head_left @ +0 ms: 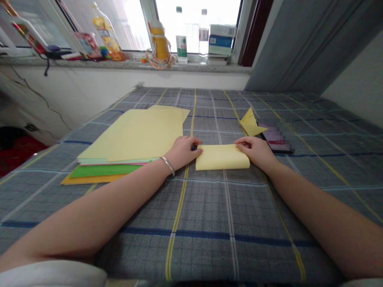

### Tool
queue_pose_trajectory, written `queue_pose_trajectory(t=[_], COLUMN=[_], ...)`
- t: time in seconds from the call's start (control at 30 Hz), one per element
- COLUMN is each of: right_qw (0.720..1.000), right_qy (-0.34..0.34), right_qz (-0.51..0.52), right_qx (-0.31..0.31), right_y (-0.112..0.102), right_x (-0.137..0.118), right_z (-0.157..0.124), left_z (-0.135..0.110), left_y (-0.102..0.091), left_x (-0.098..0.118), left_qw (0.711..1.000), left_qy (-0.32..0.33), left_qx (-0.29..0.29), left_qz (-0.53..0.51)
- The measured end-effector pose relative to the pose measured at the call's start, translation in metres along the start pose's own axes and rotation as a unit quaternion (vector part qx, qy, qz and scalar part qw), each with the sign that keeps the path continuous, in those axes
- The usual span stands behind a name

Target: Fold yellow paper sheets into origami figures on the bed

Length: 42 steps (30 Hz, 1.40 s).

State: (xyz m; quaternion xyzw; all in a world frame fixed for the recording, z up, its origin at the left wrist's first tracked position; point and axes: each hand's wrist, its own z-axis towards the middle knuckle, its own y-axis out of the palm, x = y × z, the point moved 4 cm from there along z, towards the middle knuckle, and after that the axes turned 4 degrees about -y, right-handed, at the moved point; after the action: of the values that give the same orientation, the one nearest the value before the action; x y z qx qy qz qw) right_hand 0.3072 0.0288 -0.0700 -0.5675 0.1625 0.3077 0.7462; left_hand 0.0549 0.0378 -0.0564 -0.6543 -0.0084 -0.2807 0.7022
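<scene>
A pale yellow sheet of paper [223,158] lies folded over in front of me, its curved fold toward me. My left hand [184,151], with a silver bangle at the wrist, has its thumb at the sheet's far left corner and its fingers curled beside it. My right hand [254,149] pinches the far right corner between thumb and fingers. Just beyond the right hand stands a folded yellow paper shape [251,122] with pointed tips. To the left, a stack of coloured paper [131,135] has yellow sheets on top and green and orange ones below.
A dark tablet or phone [277,137], partly blurred, lies behind my right hand. Plaid cloth [203,215] covers the surface. Along the windowsill [191,67] stand bottles, a yellow cup [160,44] and boxes [221,42]. A grey curtain [293,48] hangs at right.
</scene>
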Motion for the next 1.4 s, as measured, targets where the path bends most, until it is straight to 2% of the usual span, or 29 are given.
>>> queue_pose_trajectory(t=[0.3, 0.4, 0.53, 0.7, 0.83, 0.97, 1.13, 1.3, 1.4], right_qw=[1.000, 1.000, 1.000, 0.998, 0.997, 0.993, 0.975, 0.968, 0.967], right_qy=[0.000, 0.003, 0.013, 0.005, 0.011, 0.026, 0.058, 0.066, 0.071], right_qz=[-0.002, -0.005, 0.008, 0.046, 0.069, 0.117, 0.212, 0.230, 0.231], right_qx=[-0.003, 0.000, 0.016, 0.043, 0.043, 0.014, -0.034, -0.074, -0.083], right_y=[0.002, 0.002, 0.001, 0.001, 0.003, 0.006, 0.010, 0.015, 0.017], right_x=[0.004, 0.002, 0.002, 0.007, 0.012, 0.013, 0.008, 0.001, 0.003], right_z=[0.001, 0.001, 0.000, 0.002, 0.003, 0.004, 0.002, 0.001, 0.003], left_z=[0.000, 0.001, 0.004, 0.005, 0.003, 0.002, 0.002, 0.006, 0.008], left_y=[0.007, 0.008, 0.007, 0.009, 0.008, 0.004, 0.004, 0.010, 0.012], left_x=[0.001, 0.001, -0.003, -0.010, -0.009, -0.008, -0.007, -0.009, -0.009], left_qw=[0.998, 0.998, 0.999, 0.980, 0.977, 0.973, 0.969, 0.964, 0.968], left_qy=[0.037, 0.032, 0.002, -0.034, -0.018, -0.013, -0.022, -0.059, -0.055], left_qx=[0.021, 0.030, 0.038, 0.037, 0.058, 0.091, 0.110, 0.085, 0.075], left_qz=[0.053, 0.054, -0.034, -0.191, -0.206, -0.214, -0.221, -0.244, -0.234])
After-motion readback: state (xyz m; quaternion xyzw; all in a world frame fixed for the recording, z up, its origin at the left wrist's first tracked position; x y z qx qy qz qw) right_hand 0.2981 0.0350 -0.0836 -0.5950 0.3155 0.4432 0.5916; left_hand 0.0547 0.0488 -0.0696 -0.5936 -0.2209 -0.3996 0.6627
